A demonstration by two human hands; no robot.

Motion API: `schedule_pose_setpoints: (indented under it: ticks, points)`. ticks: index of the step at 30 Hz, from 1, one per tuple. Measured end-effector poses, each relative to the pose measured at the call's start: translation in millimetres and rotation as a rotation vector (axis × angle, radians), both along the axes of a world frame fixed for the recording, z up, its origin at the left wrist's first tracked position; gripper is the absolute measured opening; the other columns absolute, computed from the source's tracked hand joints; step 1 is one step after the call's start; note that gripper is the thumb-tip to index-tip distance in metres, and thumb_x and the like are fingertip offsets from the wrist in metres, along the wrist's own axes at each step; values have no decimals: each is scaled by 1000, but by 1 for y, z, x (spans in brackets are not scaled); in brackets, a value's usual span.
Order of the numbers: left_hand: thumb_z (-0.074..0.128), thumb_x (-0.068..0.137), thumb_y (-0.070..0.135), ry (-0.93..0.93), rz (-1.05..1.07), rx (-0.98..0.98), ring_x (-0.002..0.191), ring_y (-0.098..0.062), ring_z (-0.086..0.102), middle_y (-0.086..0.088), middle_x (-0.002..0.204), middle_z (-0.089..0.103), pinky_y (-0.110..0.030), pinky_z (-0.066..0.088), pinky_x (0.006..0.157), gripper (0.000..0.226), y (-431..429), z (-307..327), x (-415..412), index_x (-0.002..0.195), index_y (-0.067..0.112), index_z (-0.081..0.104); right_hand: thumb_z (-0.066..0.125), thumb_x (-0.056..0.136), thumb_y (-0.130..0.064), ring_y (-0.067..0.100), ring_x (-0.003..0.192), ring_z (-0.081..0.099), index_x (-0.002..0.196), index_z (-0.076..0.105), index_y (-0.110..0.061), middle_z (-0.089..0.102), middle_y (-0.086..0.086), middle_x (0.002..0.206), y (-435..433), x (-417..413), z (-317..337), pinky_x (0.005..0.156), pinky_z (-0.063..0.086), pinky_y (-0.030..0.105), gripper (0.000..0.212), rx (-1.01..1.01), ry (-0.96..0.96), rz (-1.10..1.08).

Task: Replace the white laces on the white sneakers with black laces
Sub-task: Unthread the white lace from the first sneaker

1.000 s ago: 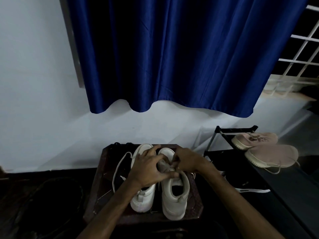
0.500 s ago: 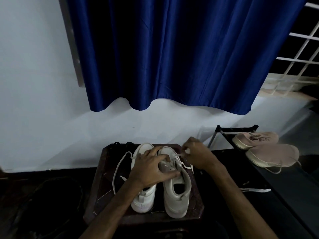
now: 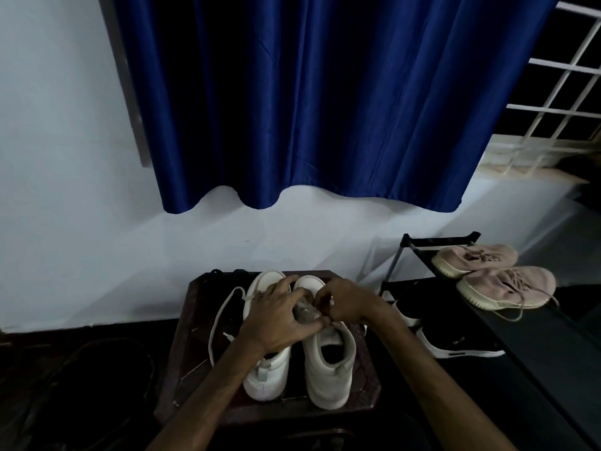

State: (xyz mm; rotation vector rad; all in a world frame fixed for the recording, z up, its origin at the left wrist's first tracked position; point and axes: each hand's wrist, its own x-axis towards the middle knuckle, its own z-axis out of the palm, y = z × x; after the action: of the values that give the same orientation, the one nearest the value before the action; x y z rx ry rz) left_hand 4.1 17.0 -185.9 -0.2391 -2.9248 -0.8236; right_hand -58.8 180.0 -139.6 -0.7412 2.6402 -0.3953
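White sneakers (image 3: 327, 382), side by side, heels nearest

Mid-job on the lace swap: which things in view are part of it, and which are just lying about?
Part of the job:
left sneaker
right sneaker
loose white lace
left hand, holding the right sneaker
right hand, fingers curled at its lacing
wooden stool under both sneakers

Lying about:
pink shoes
shoe rack
black shoe
blue curtain
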Motion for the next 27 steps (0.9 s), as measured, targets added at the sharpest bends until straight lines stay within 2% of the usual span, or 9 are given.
schedule_pose_setpoints:
  ticks: [5,9,11,13,16,18,20,24,27]
  points:
    - [42,59,82,16,4,17,140,-15,32,10,152,34,-45,31,112,71,0,-3,0,114,41,59,62,81,-14,18,94,61,97,73,-9,69,7,97,2,-1,0,75,43,25,20,36,-12,-29]
    - [42,58,82,18,5,10,139,-13,34,10,150,35,-43,31,112,68,0,1,0,109,41,61,54,91,-28,26,99,62,96,69,-5,65,11,106,30,-8,30,83,50,33,28,198,232,-116]
    - [42,59,86,47,5,-1,138,-13,37,9,147,40,-44,32,111,69,-1,-2,-1,108,40,60,52,93,-18,21,94,61,90,69,-10,65,5,102,51,-14,48,83,48,32,19,-6,263,-276]
    - [39,65,91,91,-2,9,131,-13,44,10,137,49,-45,38,106,73,-3,-7,-3,110,37,56,52,95,-12,18,91,63,84,63,-16,69,1,96,67,-17,59,77,47,28,17,-411,156,-457]
    - [36,80,73,142,55,116,109,-18,56,6,115,58,-39,46,93,61,-3,-12,-4,107,23,58,45,101,-11,20,76,67,92,57,-9,70,10,83,75,-12,62,70,51,30,15,-952,-179,-605]
    - [35,83,58,209,109,43,103,-26,59,-1,109,60,-39,49,89,51,-2,-16,-6,93,18,65,48,99,-7,19,61,59,93,57,-6,59,12,72,69,-7,52,57,52,27,10,-1037,-226,-648]
    - [38,79,52,200,157,-18,102,-29,59,-5,109,61,-42,51,89,45,-3,-19,-7,84,19,68,54,94,-7,17,60,54,94,62,-9,57,9,71,60,-6,30,49,49,25,9,-800,-73,-611]
    - [46,80,45,110,142,-64,109,-31,58,-7,117,61,-46,46,95,39,-3,-14,-9,81,17,72,53,92,-15,30,93,62,95,68,-5,68,16,97,48,0,-16,85,49,38,18,-12,27,-179]
    - [43,84,54,74,138,120,100,-25,60,-7,103,64,-43,48,92,53,-9,-4,-12,76,9,69,47,94,-17,32,93,60,78,57,-7,63,21,94,50,9,-25,84,47,39,22,161,-3,-72]
